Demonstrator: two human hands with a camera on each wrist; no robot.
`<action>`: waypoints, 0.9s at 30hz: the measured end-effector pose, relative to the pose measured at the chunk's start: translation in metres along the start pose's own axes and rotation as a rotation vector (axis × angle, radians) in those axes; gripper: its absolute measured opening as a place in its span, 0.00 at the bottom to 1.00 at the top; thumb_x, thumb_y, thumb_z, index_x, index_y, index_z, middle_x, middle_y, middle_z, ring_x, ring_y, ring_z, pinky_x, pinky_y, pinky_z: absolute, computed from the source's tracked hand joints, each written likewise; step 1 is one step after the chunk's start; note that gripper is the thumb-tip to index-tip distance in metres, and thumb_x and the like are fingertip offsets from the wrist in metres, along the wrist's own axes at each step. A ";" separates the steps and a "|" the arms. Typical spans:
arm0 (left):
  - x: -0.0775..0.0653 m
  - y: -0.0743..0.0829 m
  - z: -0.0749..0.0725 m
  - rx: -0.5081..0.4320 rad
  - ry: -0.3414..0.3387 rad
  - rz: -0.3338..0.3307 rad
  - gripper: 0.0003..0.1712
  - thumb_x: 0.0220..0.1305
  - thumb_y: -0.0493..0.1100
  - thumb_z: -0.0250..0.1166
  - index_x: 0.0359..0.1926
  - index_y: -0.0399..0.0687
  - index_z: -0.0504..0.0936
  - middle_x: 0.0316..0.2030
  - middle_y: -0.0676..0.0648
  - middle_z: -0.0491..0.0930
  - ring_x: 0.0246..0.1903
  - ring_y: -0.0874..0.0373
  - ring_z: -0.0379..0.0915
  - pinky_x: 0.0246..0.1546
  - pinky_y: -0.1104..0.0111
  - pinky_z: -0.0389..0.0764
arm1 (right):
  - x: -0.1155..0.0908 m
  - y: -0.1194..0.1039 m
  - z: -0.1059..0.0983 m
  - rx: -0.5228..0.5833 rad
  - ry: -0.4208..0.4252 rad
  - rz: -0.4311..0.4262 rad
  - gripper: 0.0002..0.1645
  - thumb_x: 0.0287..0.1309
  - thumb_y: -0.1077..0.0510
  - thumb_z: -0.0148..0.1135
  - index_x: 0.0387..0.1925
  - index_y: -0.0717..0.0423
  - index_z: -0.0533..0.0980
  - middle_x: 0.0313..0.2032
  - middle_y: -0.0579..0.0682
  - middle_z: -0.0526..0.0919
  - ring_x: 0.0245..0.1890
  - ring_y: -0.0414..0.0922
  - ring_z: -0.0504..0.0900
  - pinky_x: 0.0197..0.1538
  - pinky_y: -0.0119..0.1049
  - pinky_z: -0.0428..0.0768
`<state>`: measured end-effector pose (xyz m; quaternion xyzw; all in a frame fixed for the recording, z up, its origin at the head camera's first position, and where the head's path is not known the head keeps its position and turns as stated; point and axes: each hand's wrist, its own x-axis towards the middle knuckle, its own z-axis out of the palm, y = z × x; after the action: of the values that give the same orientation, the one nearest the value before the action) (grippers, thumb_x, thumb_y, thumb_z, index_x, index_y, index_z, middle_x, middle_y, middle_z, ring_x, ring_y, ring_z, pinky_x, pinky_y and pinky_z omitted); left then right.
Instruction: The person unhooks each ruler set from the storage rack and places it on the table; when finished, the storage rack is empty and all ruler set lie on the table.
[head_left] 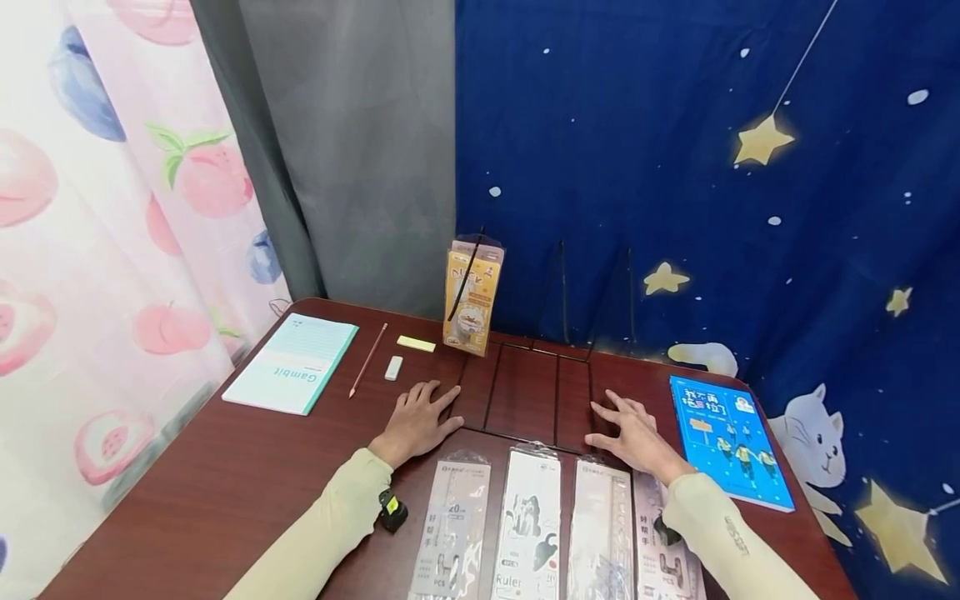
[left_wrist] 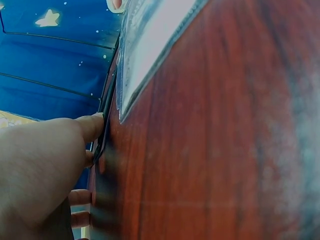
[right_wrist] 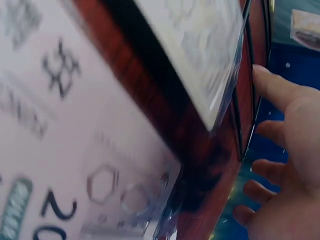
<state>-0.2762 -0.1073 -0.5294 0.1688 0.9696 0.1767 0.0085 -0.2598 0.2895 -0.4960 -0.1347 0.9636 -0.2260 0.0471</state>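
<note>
A black wire display rack [head_left: 557,400] has its base flat on the dark red table, with long hooks rising at the back. On its left hook hangs an orange packet [head_left: 471,304]. My left hand [head_left: 417,421] rests at the base's left side, its thumb touching the wire in the left wrist view. At the right side is my right hand [head_left: 630,433], fingers spread, with one fingertip against the wire in the right wrist view. In front of the rack lie several clear-wrapped ruler sets, among them a white one [head_left: 527,517] and a pink one [head_left: 453,525]. My right forearm partly hides the rightmost pink set [head_left: 660,550].
At the left lie a notebook [head_left: 296,362], a red pencil [head_left: 368,361], a white eraser [head_left: 393,367] and a yellow strip [head_left: 416,343]. A blue book [head_left: 731,442] lies by the right edge. Curtains [head_left: 360,150] hang behind the table.
</note>
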 end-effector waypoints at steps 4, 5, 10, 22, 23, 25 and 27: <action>0.000 0.000 0.001 0.007 0.012 -0.002 0.35 0.76 0.60 0.58 0.78 0.55 0.68 0.74 0.35 0.64 0.74 0.36 0.59 0.69 0.40 0.65 | 0.004 0.008 0.001 0.006 -0.030 0.004 0.44 0.64 0.42 0.70 0.75 0.57 0.68 0.80 0.67 0.51 0.77 0.70 0.50 0.69 0.76 0.46; 0.000 -0.001 0.001 0.009 0.009 -0.004 0.35 0.77 0.60 0.58 0.78 0.55 0.68 0.74 0.35 0.64 0.74 0.36 0.58 0.69 0.40 0.65 | 0.005 0.009 0.000 0.005 -0.042 0.009 0.45 0.64 0.41 0.70 0.75 0.56 0.68 0.80 0.67 0.50 0.77 0.70 0.49 0.69 0.76 0.46; 0.000 0.000 -0.002 0.011 -0.014 -0.004 0.35 0.77 0.60 0.57 0.78 0.56 0.66 0.74 0.35 0.63 0.74 0.36 0.58 0.70 0.40 0.64 | 0.007 0.016 0.001 -0.009 -0.093 0.010 0.46 0.63 0.37 0.69 0.75 0.53 0.68 0.81 0.68 0.48 0.77 0.71 0.47 0.67 0.77 0.46; 0.009 -0.006 -0.002 -0.003 0.025 0.031 0.35 0.75 0.60 0.60 0.76 0.54 0.70 0.71 0.33 0.66 0.71 0.35 0.61 0.63 0.41 0.68 | 0.009 0.014 -0.001 0.035 -0.155 0.047 0.46 0.66 0.38 0.67 0.78 0.52 0.64 0.81 0.69 0.45 0.79 0.73 0.42 0.71 0.78 0.41; 0.010 -0.006 -0.004 -0.007 0.028 0.038 0.34 0.75 0.60 0.60 0.75 0.53 0.72 0.70 0.34 0.67 0.70 0.36 0.62 0.61 0.42 0.69 | 0.009 0.014 -0.001 0.035 -0.159 0.052 0.46 0.67 0.38 0.66 0.78 0.52 0.64 0.81 0.69 0.45 0.79 0.73 0.42 0.72 0.78 0.41; 0.013 -0.008 -0.007 -0.016 0.042 0.053 0.32 0.75 0.59 0.61 0.73 0.53 0.75 0.68 0.34 0.70 0.67 0.37 0.65 0.56 0.44 0.70 | 0.008 0.014 0.000 0.031 -0.164 0.053 0.46 0.67 0.38 0.66 0.78 0.52 0.64 0.81 0.70 0.45 0.79 0.74 0.42 0.72 0.78 0.42; 0.018 -0.010 -0.012 -0.024 0.086 0.075 0.29 0.74 0.57 0.63 0.69 0.52 0.78 0.65 0.36 0.73 0.63 0.38 0.69 0.53 0.46 0.71 | 0.007 0.015 0.001 0.031 -0.168 0.057 0.46 0.68 0.37 0.65 0.78 0.51 0.64 0.81 0.69 0.46 0.79 0.73 0.43 0.72 0.79 0.42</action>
<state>-0.2975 -0.1143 -0.5211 0.1974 0.9599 0.1955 -0.0378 -0.2698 0.3001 -0.5042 -0.1252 0.9561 -0.2272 0.1363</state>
